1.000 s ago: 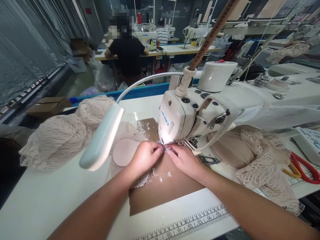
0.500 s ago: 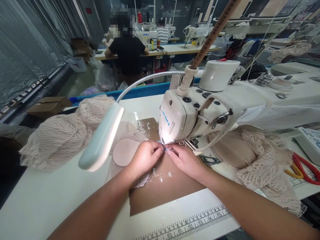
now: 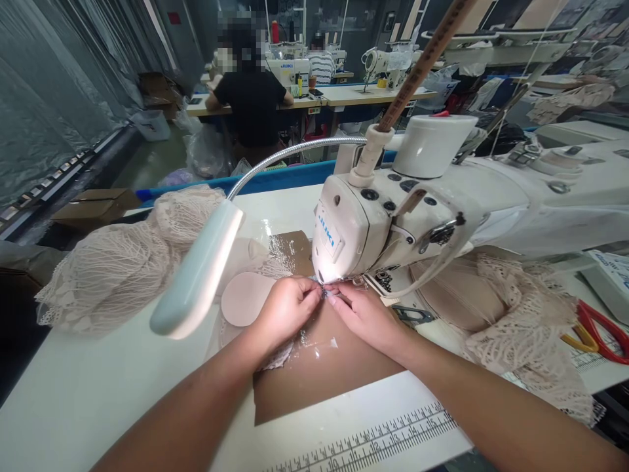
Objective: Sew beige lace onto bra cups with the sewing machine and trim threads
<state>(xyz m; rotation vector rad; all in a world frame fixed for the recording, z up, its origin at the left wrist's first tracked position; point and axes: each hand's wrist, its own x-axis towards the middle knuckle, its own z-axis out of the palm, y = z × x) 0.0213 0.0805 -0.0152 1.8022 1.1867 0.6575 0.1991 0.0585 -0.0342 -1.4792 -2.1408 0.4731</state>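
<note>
At the needle of a white sewing machine [image 3: 339, 229], my left hand [image 3: 289, 303] and my right hand [image 3: 366, 314] meet with thumbs and fingers pinched. The fabric between them is mostly covered by the fingers and the presser foot area, so its edge cannot be made out. A smooth beige bra cup [image 3: 246, 299] lies against the left side of my left hand, with pale lace [image 3: 278, 357] showing under that wrist. Beneath both hands is a shiny brown sheet [image 3: 319, 387] fixed on the table.
A lamp [image 3: 196, 269] on a flexible neck hangs left of the machine. Piled lace [image 3: 118, 269] lies at left, more beige lace garments [image 3: 515, 328] at right beside red-handled scissors [image 3: 604, 334]. A printed ruler strip [image 3: 368, 446] runs along the front. Another person [image 3: 250, 105] sits further back.
Both hands keep the same pinch at the needle. The view has shifted very slightly; no other movement shows.
</note>
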